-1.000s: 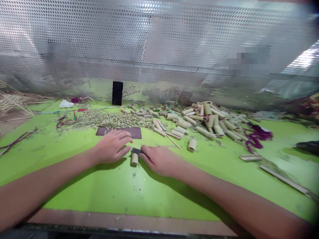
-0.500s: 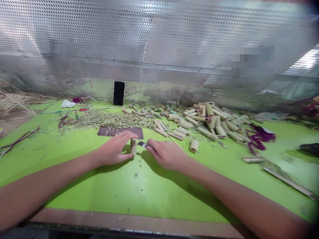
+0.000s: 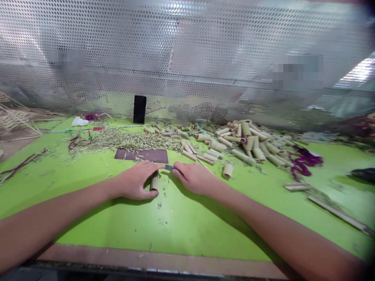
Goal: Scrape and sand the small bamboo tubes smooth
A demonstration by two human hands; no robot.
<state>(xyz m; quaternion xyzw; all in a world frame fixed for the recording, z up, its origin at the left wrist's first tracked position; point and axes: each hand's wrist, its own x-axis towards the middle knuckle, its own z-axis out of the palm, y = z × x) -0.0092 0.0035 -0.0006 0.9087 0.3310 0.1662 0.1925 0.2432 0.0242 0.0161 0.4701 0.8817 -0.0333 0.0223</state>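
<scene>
Between the thumb and fingers of my left hand (image 3: 136, 180) is a short piece of bamboo tube (image 3: 154, 181), held near the middle of the green table (image 3: 187, 230). My right hand (image 3: 193, 177) is closed round a knife (image 3: 169, 168), whose handle is mostly hidden in the fist. Its blade points left and its tip is close to the tube's upper end, by my left fingertips; whether it touches cannot be made out. A dark brown sheet (image 3: 125, 154), perhaps sandpaper, lies just beyond my left hand.
Cut bamboo tubes (image 3: 249, 140) are heaped at the back right, with one loose tube (image 3: 227, 171) nearer me. Shavings (image 3: 123, 139) spread behind the sheet. A phone (image 3: 140, 109) leans on the perforated metal screen (image 3: 187, 58). Purple cord (image 3: 301, 164) and a split strip (image 3: 336, 212) lie right.
The bamboo tube and my left hand have shifted slightly toward me, the tube now tilted. My right hand has moved a little, bringing the blade closer to the tube's upper end.
</scene>
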